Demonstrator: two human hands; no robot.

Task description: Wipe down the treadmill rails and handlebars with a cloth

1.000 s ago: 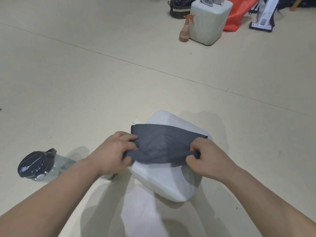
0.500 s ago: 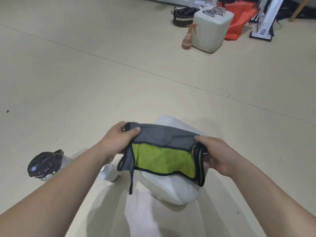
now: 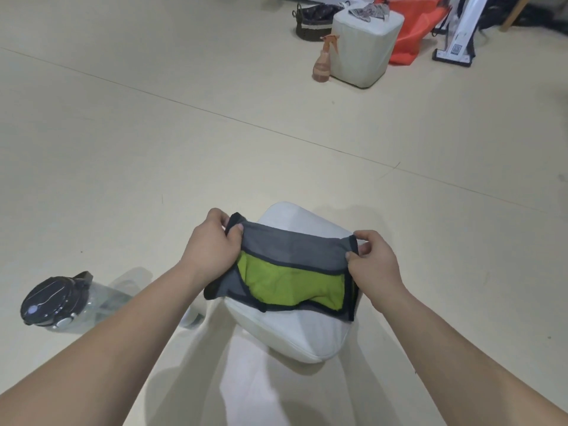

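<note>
A cloth (image 3: 292,265), grey on one side and lime green on the other with dark edging, hangs stretched between my two hands above a white cushioned stool (image 3: 295,336). My left hand (image 3: 212,247) pinches the cloth's top left corner. My right hand (image 3: 372,259) pinches its top right corner. The lower half folds back and shows the green face. No treadmill rail or handlebar is plainly visible; a white upright frame (image 3: 461,29) stands at the far right.
A clear water bottle with a black lid (image 3: 58,299) lies on the beige floor at the left. Far ahead stand a second white stool (image 3: 365,41), a brown spray bottle (image 3: 324,61), a dark basket (image 3: 312,21) and an orange bag (image 3: 412,32).
The cloth lay bunched on the stool a second ago. Both hands have lifted it and pulled it wider apart, so the green side now shows.
</note>
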